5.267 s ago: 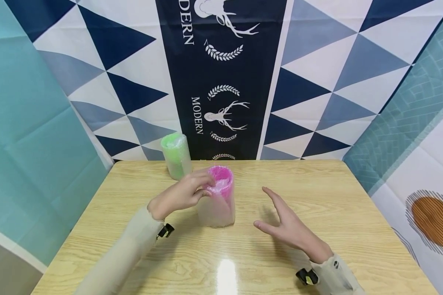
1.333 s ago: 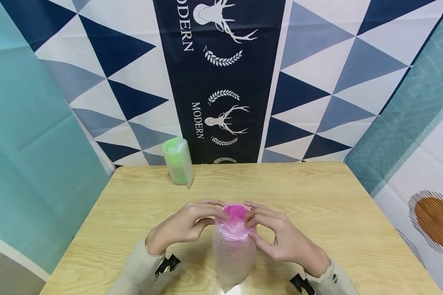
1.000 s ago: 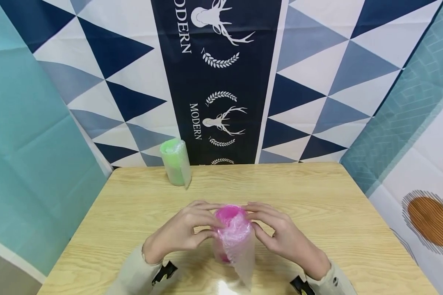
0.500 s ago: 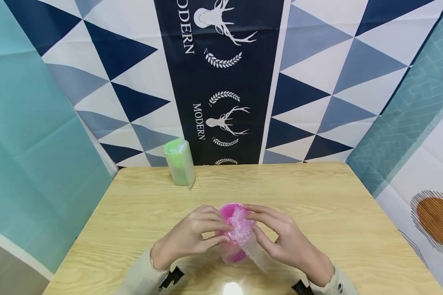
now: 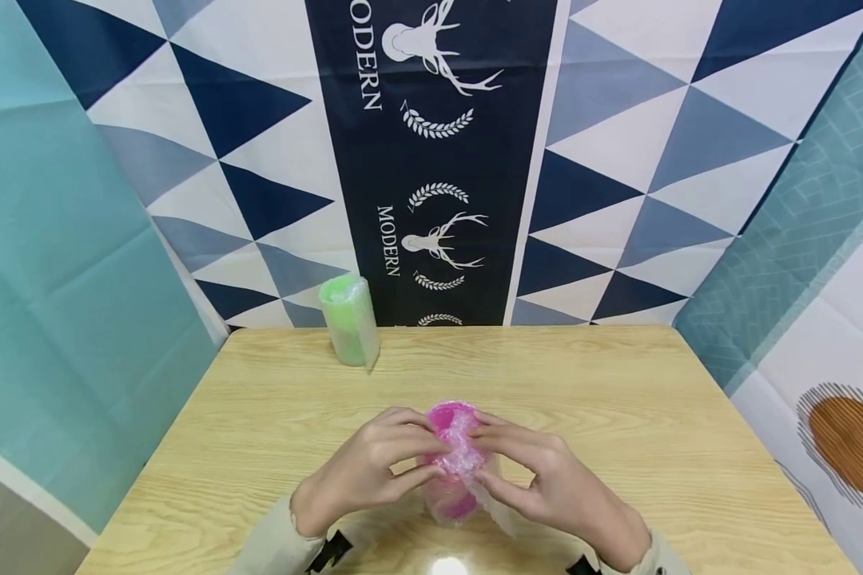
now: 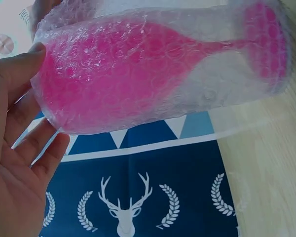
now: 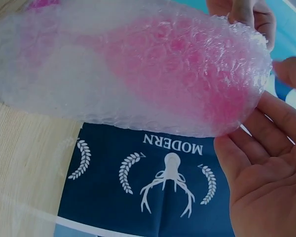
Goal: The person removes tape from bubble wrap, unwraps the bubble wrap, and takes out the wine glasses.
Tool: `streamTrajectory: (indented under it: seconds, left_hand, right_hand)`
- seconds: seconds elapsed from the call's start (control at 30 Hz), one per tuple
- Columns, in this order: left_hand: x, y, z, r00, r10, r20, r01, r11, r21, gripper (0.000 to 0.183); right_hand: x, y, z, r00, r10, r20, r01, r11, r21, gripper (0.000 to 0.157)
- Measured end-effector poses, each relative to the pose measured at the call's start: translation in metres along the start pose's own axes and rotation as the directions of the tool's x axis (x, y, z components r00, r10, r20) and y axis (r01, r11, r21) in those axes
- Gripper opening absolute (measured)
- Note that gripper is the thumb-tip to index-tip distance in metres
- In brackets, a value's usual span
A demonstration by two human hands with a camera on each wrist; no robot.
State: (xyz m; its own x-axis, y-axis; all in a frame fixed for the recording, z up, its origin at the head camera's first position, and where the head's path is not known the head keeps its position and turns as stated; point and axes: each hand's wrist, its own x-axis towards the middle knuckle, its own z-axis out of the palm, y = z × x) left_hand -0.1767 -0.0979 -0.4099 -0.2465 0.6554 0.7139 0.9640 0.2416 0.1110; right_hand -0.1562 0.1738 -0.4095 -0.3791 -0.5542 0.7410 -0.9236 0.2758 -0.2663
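A pink wine glass (image 5: 442,414) stands upright near the table's front, wrapped in clear bubble wrap (image 5: 463,457). From the left my left hand (image 5: 377,459) pinches the wrap at the top, thumb in front and fingers over the rim. My right hand (image 5: 546,471) holds the wrap's top on the other side, fingertips at the rim and thumb lower. Through the plastic the left wrist view shows the glass's bowl (image 6: 113,74), thin stem and flat base (image 6: 266,42). In the right wrist view the bubble wrap (image 7: 89,89) hangs loosely around the glass.
A green item (image 5: 347,319) rolled in bubble wrap stands at the back left of the wooden table (image 5: 582,375). Behind the table hangs a patterned cloth (image 5: 431,160). A teal sheet (image 5: 79,279) is on the left.
My left hand has brought the wrapped glass from mid-table towards the front. My right hand has joined at the rim. The wrap's loose corner has swung right as the glass turned.
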Motion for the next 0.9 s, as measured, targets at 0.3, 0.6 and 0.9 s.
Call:
streamTrajectory:
  seconds: [0.3, 0.6, 0.9]
  left_hand:
    - [-0.0001, 0.003, 0.0009, 0.999, 0.039, -0.031, -0.038, 0.999, 0.036, 0.037]
    - [0.0014, 0.0049, 0.0041, 0.998, 0.061, -0.025, -0.059, 0.996, 0.06, 0.03]
    - [0.0066, 0.0026, 0.0032, 1.0, -0.007, -0.017, 0.006, 1.0, -0.015, 0.026]
  right_hand:
    - [-0.0024, -0.0005, 0.0053, 0.999, 0.04, 0.03, -0.04, 0.999, -0.03, 0.036]
    - [-0.0024, 0.0001, 0.0095, 1.0, -0.003, 0.001, 0.003, 0.999, -0.047, 0.033]
    - [0.0007, 0.0016, 0.0062, 0.999, -0.031, -0.015, 0.029, 0.995, -0.094, 0.029]
